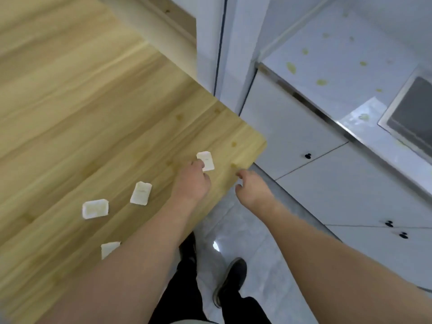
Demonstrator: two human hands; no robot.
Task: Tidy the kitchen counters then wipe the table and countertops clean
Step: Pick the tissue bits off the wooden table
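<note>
Several small white packets lie on the light wooden table (93,108). One packet (207,160) sits near the table's right corner, and my left hand (192,183) pinches its near left edge between finger and thumb. Other packets lie further left, one (141,193) beside my left forearm, one (95,208) beyond it, and one (108,249) half hidden under that forearm. My right hand (251,189) hovers just off the table's right edge with fingers loosely curled and holding nothing. Small yellowish spots (233,144) mark the table near the corner.
A white countertop (339,54) at the right carries several yellow-green stains (291,67). A dark framed panel (413,108) is set into it at far right. White cabinet doors with black knobs (308,156) stand below. My shoes (230,280) are on the glossy grey floor.
</note>
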